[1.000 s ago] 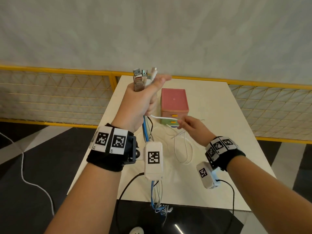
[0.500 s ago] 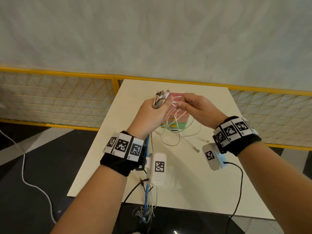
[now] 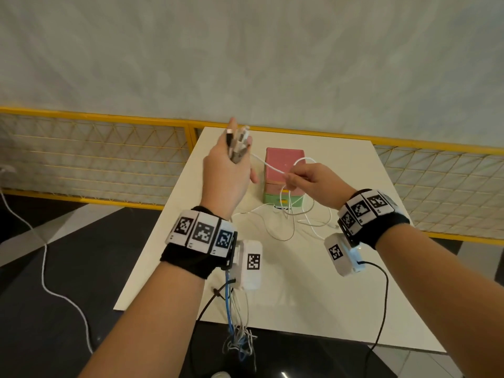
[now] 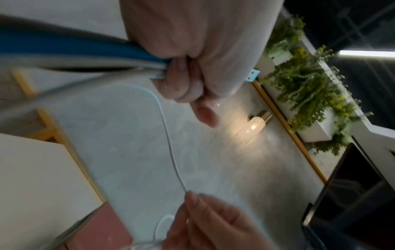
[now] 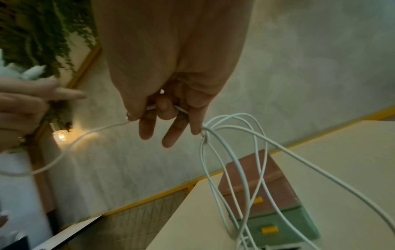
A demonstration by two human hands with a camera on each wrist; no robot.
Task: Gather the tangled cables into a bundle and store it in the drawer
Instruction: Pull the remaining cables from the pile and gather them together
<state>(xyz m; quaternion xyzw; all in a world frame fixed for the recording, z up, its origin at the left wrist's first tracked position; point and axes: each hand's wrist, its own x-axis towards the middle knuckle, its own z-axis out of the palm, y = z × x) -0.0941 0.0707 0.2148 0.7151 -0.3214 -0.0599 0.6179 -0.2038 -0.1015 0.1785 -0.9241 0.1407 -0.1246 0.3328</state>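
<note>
My left hand (image 3: 231, 162) is raised over the table's far left and grips a bundle of cables (image 3: 237, 144), plug ends sticking up. The strands, one of them blue (image 4: 64, 45), hang past my wrist to below the table edge (image 3: 237, 342). A white cable (image 3: 268, 166) runs from that fist to my right hand (image 3: 300, 181), which pinches it in front of the small drawer box (image 3: 285, 162). Loops of white cable (image 5: 237, 152) hang from the right hand onto the table (image 3: 289, 222). The box is pink on top with a green drawer (image 5: 284, 225) and yellow handles.
The white table (image 3: 272, 282) stands against a yellow mesh railing (image 3: 95, 159) and a grey wall. A white cord (image 3: 43, 268) lies on the dark floor at the left. Black sensor leads (image 3: 384, 301) hang from both wrists. Plants (image 4: 310, 76) and a lamp (image 4: 254, 125) show in the wrist views.
My left hand has swung up and left with the bundle. My right hand has moved right and down, drawing the white cable out taut between the two hands.
</note>
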